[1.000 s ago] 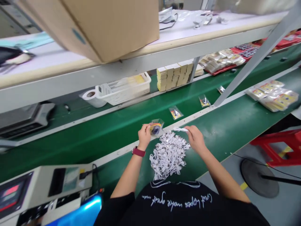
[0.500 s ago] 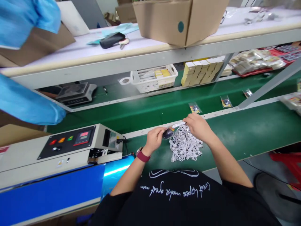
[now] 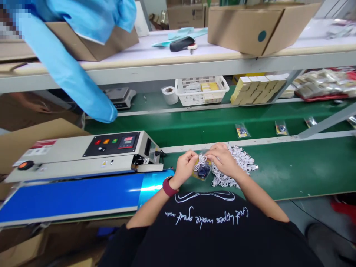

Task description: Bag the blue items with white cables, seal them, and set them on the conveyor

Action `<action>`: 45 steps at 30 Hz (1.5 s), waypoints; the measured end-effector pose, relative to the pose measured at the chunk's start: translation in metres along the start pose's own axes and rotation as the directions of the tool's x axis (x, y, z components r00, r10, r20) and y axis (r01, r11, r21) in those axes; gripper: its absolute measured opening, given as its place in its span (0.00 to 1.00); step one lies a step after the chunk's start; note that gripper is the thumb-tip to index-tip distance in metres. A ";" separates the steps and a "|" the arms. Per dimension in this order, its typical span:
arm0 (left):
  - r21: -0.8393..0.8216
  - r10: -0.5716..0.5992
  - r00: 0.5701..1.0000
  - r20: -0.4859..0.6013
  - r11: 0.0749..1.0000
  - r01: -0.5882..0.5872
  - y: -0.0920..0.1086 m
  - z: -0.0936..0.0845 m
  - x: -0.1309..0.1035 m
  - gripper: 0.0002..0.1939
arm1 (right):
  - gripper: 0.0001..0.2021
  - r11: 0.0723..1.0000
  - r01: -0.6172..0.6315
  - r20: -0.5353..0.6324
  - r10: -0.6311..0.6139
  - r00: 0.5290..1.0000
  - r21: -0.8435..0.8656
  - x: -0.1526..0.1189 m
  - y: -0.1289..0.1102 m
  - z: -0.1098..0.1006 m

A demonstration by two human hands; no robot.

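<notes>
One packet between left hand and right hand, in the pinch of both

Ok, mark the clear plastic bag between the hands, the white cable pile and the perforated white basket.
Clear plastic bag (image 3: 203, 170), head view: its lower middle.
White cable pile (image 3: 243, 160), head view: its uncovered right side.
Perforated white basket (image 3: 194, 99), head view: front wall.

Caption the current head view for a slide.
Left hand and right hand at a bag and white cable, beside a cable pile.

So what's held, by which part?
Flat clear plastic bag: left hand pinches its upper left edge, right hand apparently its upper right. White looped cable: can't tell.
</notes>
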State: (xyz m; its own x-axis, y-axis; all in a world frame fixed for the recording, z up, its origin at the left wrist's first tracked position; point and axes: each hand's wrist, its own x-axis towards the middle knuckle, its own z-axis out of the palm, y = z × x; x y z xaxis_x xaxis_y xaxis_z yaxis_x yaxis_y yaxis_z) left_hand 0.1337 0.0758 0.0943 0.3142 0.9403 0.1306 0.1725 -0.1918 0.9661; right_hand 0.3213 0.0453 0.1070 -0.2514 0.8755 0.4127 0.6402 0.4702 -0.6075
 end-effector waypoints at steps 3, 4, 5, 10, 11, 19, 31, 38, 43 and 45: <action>0.017 -0.008 0.999 -0.042 1.000 0.009 0.002 -0.010 -0.009 0.09 | 0.16 0.991 0.113 0.193 -0.124 0.973 0.066 0.004 -0.002 -0.003; 0.027 -0.005 0.999 -0.052 1.000 0.006 0.002 -0.013 -0.013 0.09 | 0.16 0.987 0.146 0.228 -0.157 0.961 0.065 0.006 -0.003 -0.003; 0.036 -0.003 0.998 -0.056 0.999 0.005 0.001 -0.015 -0.016 0.09 | 0.17 0.984 0.171 0.253 -0.179 0.951 0.053 0.008 -0.005 -0.003; 0.105 0.014 0.996 -0.087 0.994 -0.005 -0.008 -0.025 -0.038 0.09 | 0.18 0.967 0.221 0.357 -0.252 0.900 0.125 0.011 -0.019 0.013; 0.115 0.013 0.994 -0.106 0.993 -0.001 -0.010 -0.028 -0.042 0.10 | 0.15 0.966 0.200 0.323 -0.244 0.914 0.164 0.009 -0.021 0.019; -0.063 -0.147 0.921 -0.360 0.989 0.133 -0.026 -0.058 -0.072 0.09 | 0.20 0.596 -0.342 0.117 0.383 0.916 0.726 -0.020 -0.022 0.099; -0.380 -0.415 0.803 -0.428 0.889 0.257 -0.085 -0.086 -0.137 0.16 | 0.12 0.580 -0.446 0.229 0.410 0.883 0.682 -0.041 -0.055 0.167; -0.163 -0.303 0.797 -0.522 0.953 0.256 -0.082 -0.103 -0.149 0.12 | 0.13 0.736 -0.402 0.213 0.342 0.915 0.545 -0.039 -0.067 0.177; -0.284 -0.402 0.748 -0.528 0.914 0.291 -0.089 -0.126 -0.135 0.15 | 0.12 0.654 -0.438 0.095 0.490 0.866 0.617 -0.028 -0.072 0.203; -0.412 -0.493 0.715 -0.496 0.858 0.306 -0.098 -0.136 -0.128 0.15 | 0.11 0.574 -0.484 0.121 0.554 0.824 0.661 -0.022 -0.073 0.219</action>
State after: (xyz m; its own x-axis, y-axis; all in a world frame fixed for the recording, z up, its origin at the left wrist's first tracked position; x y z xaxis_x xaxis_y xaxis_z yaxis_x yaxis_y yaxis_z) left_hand -0.0503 0.0130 0.0128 -0.3236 0.9061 -0.2725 -0.1409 0.2386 0.9608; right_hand 0.1214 0.0160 -0.0067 0.0597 0.9951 -0.0791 0.0091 -0.0798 -0.9968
